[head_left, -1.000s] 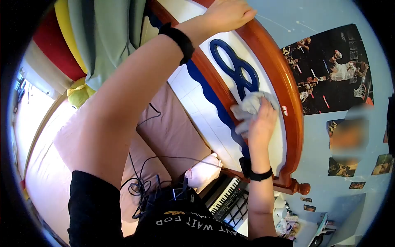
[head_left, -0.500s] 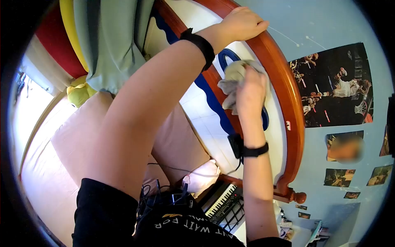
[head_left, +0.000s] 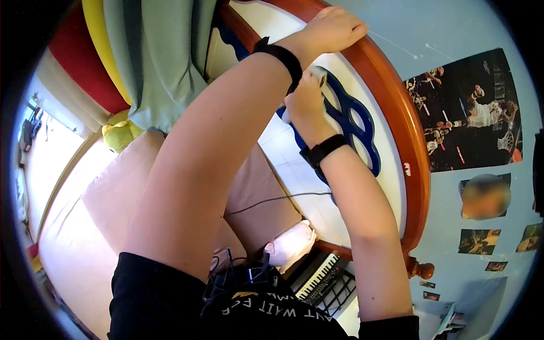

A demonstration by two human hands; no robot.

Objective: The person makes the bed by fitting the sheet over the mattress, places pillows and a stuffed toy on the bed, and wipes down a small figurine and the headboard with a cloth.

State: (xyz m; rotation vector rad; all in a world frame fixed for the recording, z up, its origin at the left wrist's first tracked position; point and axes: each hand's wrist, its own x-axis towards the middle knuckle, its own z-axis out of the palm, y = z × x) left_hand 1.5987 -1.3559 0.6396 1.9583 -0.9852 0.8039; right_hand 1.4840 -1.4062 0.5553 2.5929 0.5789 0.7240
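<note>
My left hand (head_left: 334, 29) is closed over the reddish-brown wooden top rail of the headboard (head_left: 391, 96). My right hand (head_left: 306, 105) holds a bunched greyish cloth (head_left: 319, 75) against the headboard's white panel, partly behind my left forearm. Most of the cloth is hidden by my fingers; a bit shows past the knuckles. Beside the right hand, a dark blue looped ornament (head_left: 371, 136) is fixed to the panel. Each wrist wears a black band.
Pinkish-beige cushions (head_left: 260, 198) lie below, with a black cable crossing toward my right wrist. A keyboard (head_left: 317, 277) stands near my body. Grey-green curtains (head_left: 164, 56) hang at the upper left. A basketball poster (head_left: 470, 113) and photos are on the blue wall.
My right hand has moved left and slightly up with the cloth, uncovering more of the blue ornament. My left hand stays on the rail, while the view has shifted a little.
</note>
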